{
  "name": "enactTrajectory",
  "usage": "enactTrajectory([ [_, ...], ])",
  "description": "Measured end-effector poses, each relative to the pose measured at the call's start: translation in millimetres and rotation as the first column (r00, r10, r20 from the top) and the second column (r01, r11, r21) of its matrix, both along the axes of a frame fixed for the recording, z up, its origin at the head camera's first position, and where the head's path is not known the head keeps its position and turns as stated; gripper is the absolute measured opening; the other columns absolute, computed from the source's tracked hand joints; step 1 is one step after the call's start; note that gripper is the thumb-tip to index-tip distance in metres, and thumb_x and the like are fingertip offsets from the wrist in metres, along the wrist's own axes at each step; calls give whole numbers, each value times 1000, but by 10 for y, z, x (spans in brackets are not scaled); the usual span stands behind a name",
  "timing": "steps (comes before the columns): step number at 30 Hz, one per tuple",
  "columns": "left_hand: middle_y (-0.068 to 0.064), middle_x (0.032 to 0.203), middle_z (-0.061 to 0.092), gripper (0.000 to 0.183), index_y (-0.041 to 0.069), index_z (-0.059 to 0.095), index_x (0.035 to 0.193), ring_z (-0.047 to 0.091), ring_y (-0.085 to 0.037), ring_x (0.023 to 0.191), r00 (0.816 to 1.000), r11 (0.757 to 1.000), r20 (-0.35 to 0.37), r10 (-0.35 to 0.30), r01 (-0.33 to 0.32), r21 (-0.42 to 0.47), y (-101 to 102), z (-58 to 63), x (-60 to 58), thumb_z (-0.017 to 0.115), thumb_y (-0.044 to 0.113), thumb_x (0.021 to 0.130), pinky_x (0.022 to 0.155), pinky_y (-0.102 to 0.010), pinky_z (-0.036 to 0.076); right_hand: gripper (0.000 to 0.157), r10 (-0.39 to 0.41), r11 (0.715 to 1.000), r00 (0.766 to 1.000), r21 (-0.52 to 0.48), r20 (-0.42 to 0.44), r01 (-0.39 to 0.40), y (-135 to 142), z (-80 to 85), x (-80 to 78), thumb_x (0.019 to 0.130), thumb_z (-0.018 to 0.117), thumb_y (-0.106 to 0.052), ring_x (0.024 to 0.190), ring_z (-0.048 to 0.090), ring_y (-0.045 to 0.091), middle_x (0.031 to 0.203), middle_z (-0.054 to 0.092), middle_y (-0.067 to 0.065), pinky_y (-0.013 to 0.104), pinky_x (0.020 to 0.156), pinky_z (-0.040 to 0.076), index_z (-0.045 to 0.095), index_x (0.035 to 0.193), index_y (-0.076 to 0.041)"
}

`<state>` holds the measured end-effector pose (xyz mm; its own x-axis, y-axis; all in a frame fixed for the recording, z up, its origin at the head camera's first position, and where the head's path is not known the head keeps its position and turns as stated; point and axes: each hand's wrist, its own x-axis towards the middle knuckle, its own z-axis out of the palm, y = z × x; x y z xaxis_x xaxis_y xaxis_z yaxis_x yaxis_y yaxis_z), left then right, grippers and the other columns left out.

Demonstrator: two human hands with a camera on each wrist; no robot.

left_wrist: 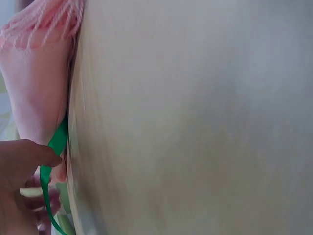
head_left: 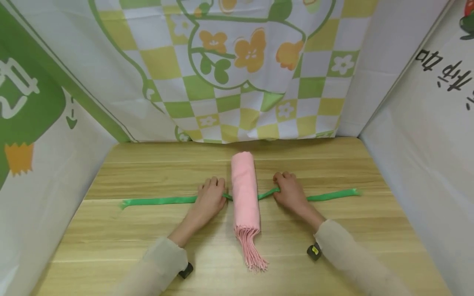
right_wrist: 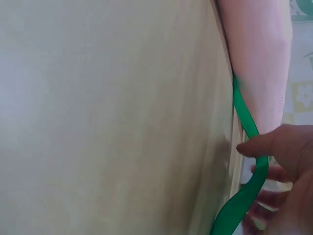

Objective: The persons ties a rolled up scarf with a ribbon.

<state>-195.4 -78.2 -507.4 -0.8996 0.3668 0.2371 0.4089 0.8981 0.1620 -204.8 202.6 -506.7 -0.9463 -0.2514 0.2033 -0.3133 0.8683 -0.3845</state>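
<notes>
A rolled pink scarf [head_left: 245, 189] with a fringe at its near end lies lengthwise in the middle of the table. Beneath it runs a green ribbon [head_left: 159, 201], stretching out to both sides. To the left of the roll, my left hand [head_left: 212, 198] pinches the ribbon between thumb and fingers, close beside the scarf. On the other side my right hand [head_left: 290, 191] pinches the ribbon a little farther from the roll, lifting that stretch off the wood. In the right wrist view the ribbon [right_wrist: 244, 115] comes out from under the scarf and passes between thumb and fingers.
The wooden table [head_left: 148, 238] is enclosed by a white left wall [head_left: 63, 181] and a white right wall [head_left: 418, 123]. A checked, flower-printed cloth [head_left: 229, 98] hangs at the back edge. Dark wrist cameras sit at the left sleeve [head_left: 159, 263] and the right sleeve [head_left: 348, 242].
</notes>
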Motion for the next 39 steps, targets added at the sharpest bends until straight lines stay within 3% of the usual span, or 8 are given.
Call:
enactTrajectory([
  [7, -15, 76, 57, 44, -2, 58, 87, 57, -28, 67, 987, 987, 3, 161, -161, -1, -33, 22, 154, 78, 36, 85, 54, -36, 48, 31, -95, 995, 995, 38, -43, 97, 7, 47, 196, 77, 77, -4, 72, 52, 26, 84, 55, 13, 34, 54, 45, 52, 96, -3],
  [15, 5, 47, 34, 58, 18, 39, 52, 35, -11, 43, 896, 983, 420, 142, -179, 48, -153, 179, 265, 59, 47, 98, 39, -23, 28, 19, 2, 978, 942, -197, 337, 68, -2, 150, 444, 92, 70, -22, 56, 48, 9, 63, 59, -1, 23, 51, 40, 71, 83, -5],
  [20, 1, 49, 50, 45, 7, 60, 64, 38, -7, 43, 771, 904, 625, -128, -169, 393, -196, 178, 317, 53, 28, 103, 42, -19, 30, 38, 232, 724, 744, -622, 627, 298, -34, 35, 532, 100, 57, -14, 57, 43, 2, 71, 56, -4, 16, 52, 37, 56, 129, 12],
  [23, -6, 67, 66, 37, -15, 63, 113, 45, -5, 47, 619, 755, 711, -335, -275, 595, -212, 159, 375, 45, 17, 106, 45, -17, 36, 32, 352, 487, 685, -750, 638, 448, -54, -3, 559, 103, 50, -10, 52, 36, 2, 67, 48, -5, 15, 47, 30, 53, 126, 12],
  [26, -7, 86, 72, 53, -17, 22, 149, 49, -1, 54, 437, 552, 734, -521, -484, 680, -203, 130, 451, 38, 12, 107, 50, -14, 41, 15, 410, 299, 673, -787, 616, 539, -79, -6, 568, 104, 47, -9, 53, 38, 1, 68, 50, -7, 14, 48, 31, 59, 104, 1],
  [29, -4, 100, 71, 64, -8, -3, 155, 51, 1, 59, 348, 331, 674, -651, -670, 665, -164, 101, 518, 35, 9, 107, 55, -11, 44, 21, 413, 165, 679, -784, 606, 599, -108, 4, 553, 104, 46, -8, 55, 39, 2, 70, 52, -7, 14, 51, 31, 59, 87, -12],
  [32, -3, 108, 68, 66, -4, -6, 156, 51, 1, 63, 373, 138, 598, -709, -759, 637, -105, 78, 553, 34, 5, 105, 60, -10, 45, 26, 401, 81, 692, -775, 601, 626, -142, 13, 529, 104, 46, -7, 56, 37, 3, 70, 51, -7, 15, 53, 29, 55, 81, -15],
  [39, 3, 89, 55, 13, 4, 38, 118, 37, -1, 59, 540, -192, 583, -608, -812, 552, 4, 14, 507, 36, 8, 106, 54, -12, 32, 23, 357, -10, 695, -741, 624, 671, -254, -12, 447, 104, 49, -9, 54, 35, 3, 68, 50, -6, 16, 53, 28, 53, 82, -14],
])
